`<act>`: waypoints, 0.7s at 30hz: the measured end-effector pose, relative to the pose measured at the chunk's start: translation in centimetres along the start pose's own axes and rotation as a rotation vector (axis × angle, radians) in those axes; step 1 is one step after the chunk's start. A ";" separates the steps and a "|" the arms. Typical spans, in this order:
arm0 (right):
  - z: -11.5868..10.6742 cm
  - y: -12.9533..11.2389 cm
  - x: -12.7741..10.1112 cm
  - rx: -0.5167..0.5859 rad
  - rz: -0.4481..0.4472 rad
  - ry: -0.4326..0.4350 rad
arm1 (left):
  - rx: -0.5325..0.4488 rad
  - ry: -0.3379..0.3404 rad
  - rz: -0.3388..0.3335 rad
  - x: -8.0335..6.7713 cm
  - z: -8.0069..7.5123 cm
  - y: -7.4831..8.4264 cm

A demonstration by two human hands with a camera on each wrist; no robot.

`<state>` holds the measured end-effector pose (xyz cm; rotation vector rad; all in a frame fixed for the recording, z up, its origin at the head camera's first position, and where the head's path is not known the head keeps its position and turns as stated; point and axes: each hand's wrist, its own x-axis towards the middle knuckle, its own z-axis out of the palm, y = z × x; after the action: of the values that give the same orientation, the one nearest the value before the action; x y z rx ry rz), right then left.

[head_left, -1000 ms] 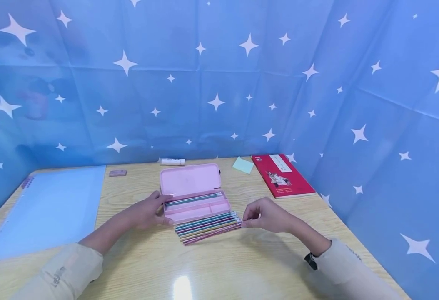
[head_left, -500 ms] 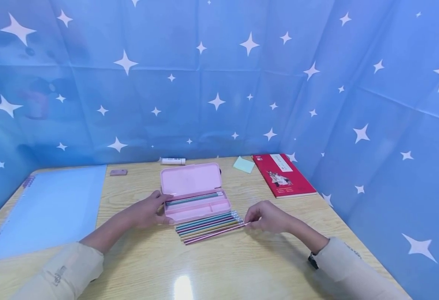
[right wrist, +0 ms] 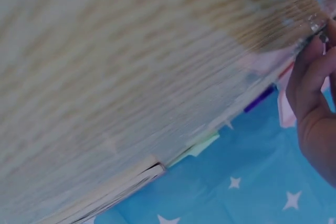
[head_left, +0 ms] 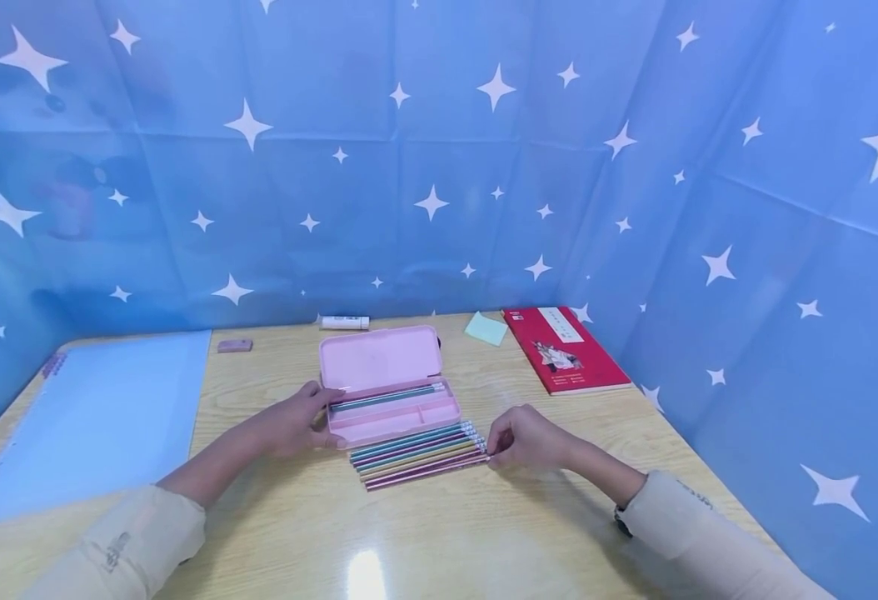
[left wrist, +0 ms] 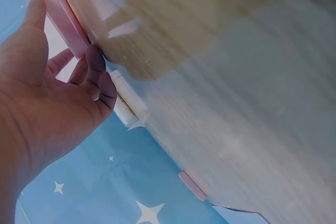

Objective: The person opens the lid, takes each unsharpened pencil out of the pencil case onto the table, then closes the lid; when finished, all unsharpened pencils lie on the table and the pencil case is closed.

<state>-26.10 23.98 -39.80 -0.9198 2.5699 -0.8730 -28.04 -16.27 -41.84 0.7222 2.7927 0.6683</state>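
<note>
A pink pencil case (head_left: 381,358) lies with its lid raised, with a few teal pencils (head_left: 386,398) in its back compartment. My left hand (head_left: 300,422) grips its left end, thumb at the front and fingers behind; in the left wrist view the fingers curl at the pink case edge (left wrist: 60,14). Just in front of the case, several pencils (head_left: 409,450) in teal, purple, gold and dark red lie side by side. At their eraser ends, my right hand (head_left: 532,437) pinches the end of the nearest dark red pencil (head_left: 424,475). The right wrist view shows those fingertips only at its edge.
Behind the case lies a white tube (head_left: 345,322). A small purple-pink eraser (head_left: 235,345) is left of it, beside a large pale spiral-bound sheet (head_left: 117,417). Right of the case are green sticky notes (head_left: 486,329) and a red book (head_left: 565,350). A starry blue curtain (head_left: 439,167) borders the table.
My right hand has shifted slightly toward me. The nearest pencil was drawn a little right, then moved back left and now lies closer in line with the row. My left hand stays put.
</note>
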 end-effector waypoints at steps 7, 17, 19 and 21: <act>0.3 0.2 0.1 -0.060 0.063 0.017 | -0.015 0.001 -0.001 0.0 0.2 -0.1; -0.5 -0.5 0.8 -0.104 0.083 0.031 | -0.014 0.009 -0.012 -0.1 -0.1 0.2; -0.8 -0.9 1.3 -0.106 0.064 0.040 | -0.012 0.007 -0.011 -0.1 0.0 0.2; -1.0 -1.4 1.9 -0.109 0.044 0.054 | -0.012 0.007 -0.010 -0.1 0.1 0.1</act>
<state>-27.31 22.30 -38.24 -0.8769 2.6966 -0.7617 -27.88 -16.27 -41.86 0.7043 2.7946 0.6867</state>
